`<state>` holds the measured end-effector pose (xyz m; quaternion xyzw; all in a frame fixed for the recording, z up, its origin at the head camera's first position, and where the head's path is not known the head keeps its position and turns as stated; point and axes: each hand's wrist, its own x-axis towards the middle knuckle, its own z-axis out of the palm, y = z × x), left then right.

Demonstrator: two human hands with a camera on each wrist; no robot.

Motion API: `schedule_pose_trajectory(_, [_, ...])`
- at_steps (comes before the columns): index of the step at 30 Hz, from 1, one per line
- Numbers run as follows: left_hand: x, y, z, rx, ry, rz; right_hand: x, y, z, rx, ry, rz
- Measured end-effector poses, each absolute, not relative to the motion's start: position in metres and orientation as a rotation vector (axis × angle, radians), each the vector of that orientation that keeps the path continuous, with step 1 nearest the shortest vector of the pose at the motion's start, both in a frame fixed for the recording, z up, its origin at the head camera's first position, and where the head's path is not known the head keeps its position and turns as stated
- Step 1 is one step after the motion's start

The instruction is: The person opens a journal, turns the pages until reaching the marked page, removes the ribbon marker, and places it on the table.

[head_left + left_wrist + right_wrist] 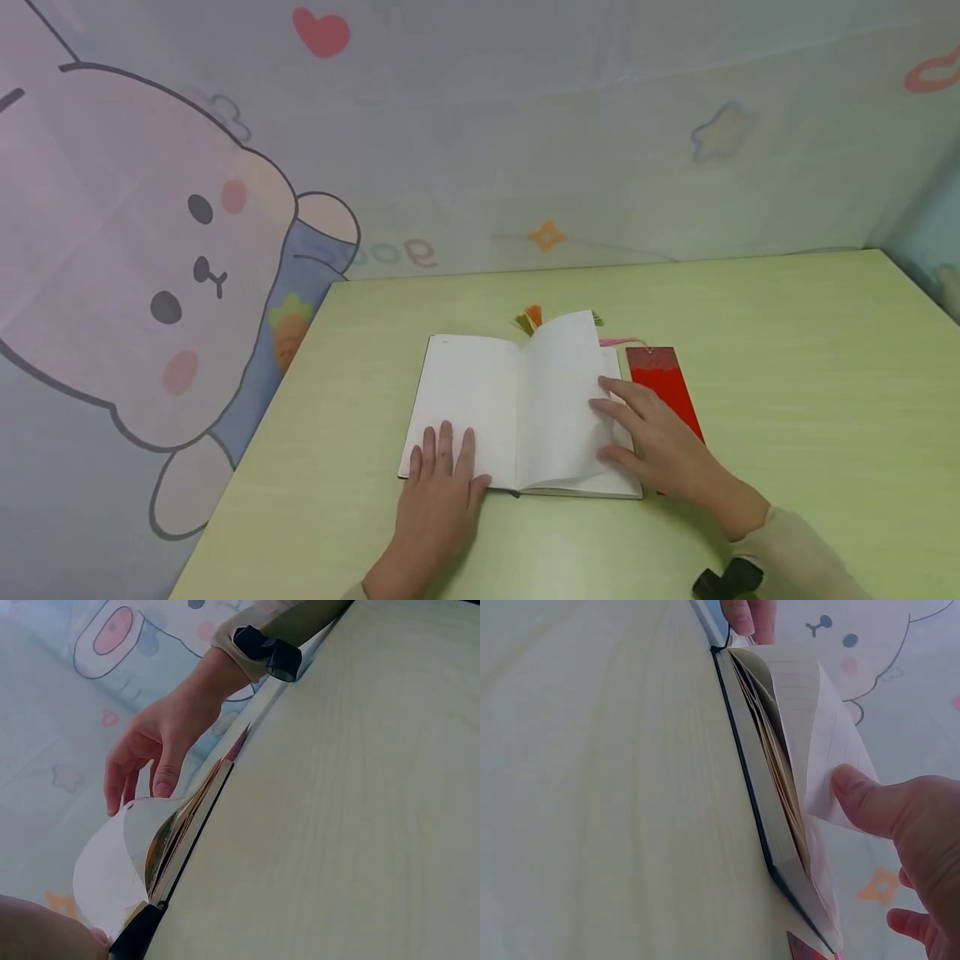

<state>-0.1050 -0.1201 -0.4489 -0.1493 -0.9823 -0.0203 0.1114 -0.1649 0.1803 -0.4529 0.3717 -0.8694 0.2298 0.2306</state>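
An open notebook (480, 375) with pale pages and a dark cover lies on the table. My left hand (438, 500) rests with spread fingers on the lower part of its left page. One right-side page (562, 392) stands curved up from the stack. My right hand (663, 442) is at that page's outer edge, fingers apart; in the right wrist view its thumb (859, 799) touches the faintly lined paper (829, 746). From the left wrist, the right hand (161, 742) appears above the raised leaf (101, 870). Whether fingers press behind the page is hidden.
A red bookmark-like card (667, 383) with a pink cord (626, 341) lies right of the notebook, partly behind the right hand. Orange and olive tassels (532, 317) stick out past the notebook's top edge. Behind the pale green table (810, 375) hangs a cartoon-printed cloth (480, 125).
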Motion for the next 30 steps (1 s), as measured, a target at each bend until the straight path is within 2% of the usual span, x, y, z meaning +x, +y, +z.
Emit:
schedule_pose_trajectory(21, [-0.117, -0.082, -0.438, -0.505, -2.812, 0.015, -0.176, 0.176, -0.445, 1.098, -2.321, 0.65])
schedule_pose_trajectory(30, [-0.121, -0.079, -0.436, -0.543, -2.743, -0.002, -0.179, 0.179, -0.442, 1.089, -2.342, 0.647])
